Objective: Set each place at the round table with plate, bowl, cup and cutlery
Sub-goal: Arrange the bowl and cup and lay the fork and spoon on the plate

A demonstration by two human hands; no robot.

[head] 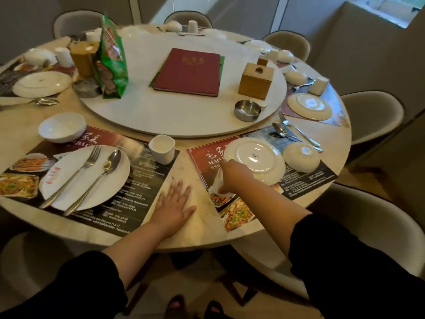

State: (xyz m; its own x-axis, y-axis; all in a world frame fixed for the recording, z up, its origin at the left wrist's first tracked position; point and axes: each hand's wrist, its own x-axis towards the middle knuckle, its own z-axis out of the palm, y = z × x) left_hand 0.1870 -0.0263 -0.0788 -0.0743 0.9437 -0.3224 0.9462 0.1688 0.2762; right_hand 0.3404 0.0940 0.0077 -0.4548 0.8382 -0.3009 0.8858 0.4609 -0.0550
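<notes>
My right hand (pixel 232 174) grips a white cup (pixel 217 187) lying on its side on the right placemat (pixel 305 180), beside an upside-down white plate (pixel 255 158). An upside-down bowl (pixel 300 157) sits right of that plate, with a fork (pixel 297 130) and spoon (pixel 287 133) behind it. My left hand (pixel 174 207) rests flat on the marble table (pixel 200 229) between the two mats. The left place has a plate (pixel 115 178) carrying a napkin, fork (pixel 76 173) and spoon (pixel 96 180), a bowl (pixel 62 127) and an upright cup (pixel 162 148).
The white turntable (pixel 142 111) holds a red menu (pixel 188 72), wooden boxes (pixel 255 81), a steel ashtray (pixel 247 110) and a green snack bag (pixel 112 58). More plates, bowls and cups ring the far edge. Grey chairs (pixel 372 116) surround the table.
</notes>
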